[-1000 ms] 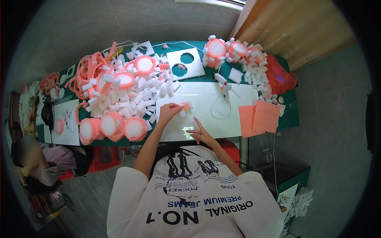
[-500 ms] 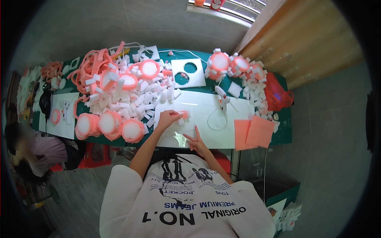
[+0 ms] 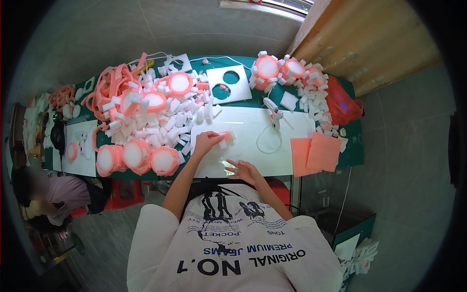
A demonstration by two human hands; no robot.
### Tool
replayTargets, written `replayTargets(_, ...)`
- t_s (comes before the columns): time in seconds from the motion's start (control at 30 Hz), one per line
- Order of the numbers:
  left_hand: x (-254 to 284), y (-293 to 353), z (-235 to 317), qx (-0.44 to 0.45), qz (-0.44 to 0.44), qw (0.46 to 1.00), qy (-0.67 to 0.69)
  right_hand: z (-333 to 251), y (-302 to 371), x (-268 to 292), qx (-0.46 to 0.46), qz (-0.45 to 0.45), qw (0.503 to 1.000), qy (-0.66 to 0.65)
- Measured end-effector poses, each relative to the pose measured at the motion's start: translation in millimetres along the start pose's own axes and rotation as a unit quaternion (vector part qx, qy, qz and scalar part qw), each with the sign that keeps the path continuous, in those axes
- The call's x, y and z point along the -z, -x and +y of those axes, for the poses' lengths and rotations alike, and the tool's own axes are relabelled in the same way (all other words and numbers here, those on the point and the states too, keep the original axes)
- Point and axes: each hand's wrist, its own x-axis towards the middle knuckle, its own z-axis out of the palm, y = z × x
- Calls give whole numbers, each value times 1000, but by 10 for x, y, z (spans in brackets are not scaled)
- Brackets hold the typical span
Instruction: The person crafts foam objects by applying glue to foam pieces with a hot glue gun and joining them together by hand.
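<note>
My left hand (image 3: 207, 142) reaches over the white board (image 3: 253, 156) with thumb and fingers pinched together. At its fingertips are a small pink foam piece (image 3: 226, 136) and a small white foam block (image 3: 223, 144). Which of these the pinch holds, if either, is too small to tell. Something clear and shiny lies beside the pink piece. My right hand (image 3: 246, 171) hovers near the board's front edge, fingers spread, holding nothing. Farther right on the board rests a white glue gun (image 3: 275, 116), its cord looped in front of it.
White foam blocks (image 3: 168, 117) and pink-rimmed foam rounds (image 3: 136, 153) crowd the left. Pink sheets (image 3: 323, 152) lie at the right, a red plastic bag (image 3: 343, 101) behind them. A white panel with two holes (image 3: 242, 92) lies at the back. Another person (image 3: 63, 194) sits at far left.
My right hand has spread its fingers from a two-finger pose and shifted slightly right. My left hand stays pinched at the foam pieces. The whole view has shifted slightly.
</note>
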Motion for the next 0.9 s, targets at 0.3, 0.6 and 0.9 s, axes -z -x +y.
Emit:
replayTargets(0.3, 10, 26, 7, -4, -2, 1000, 8, -91, 69, 17, -15, -15, 999, -41)
replayTargets(0.6, -26, 48, 18, -1, 12, 1000, 13, -132, 78, 101, 20, -2, 995, -100)
replayTargets(0.9, -16, 29, 78, 15, 1, 1000, -1, -260, 48, 93, -60, -21, 998, -20)
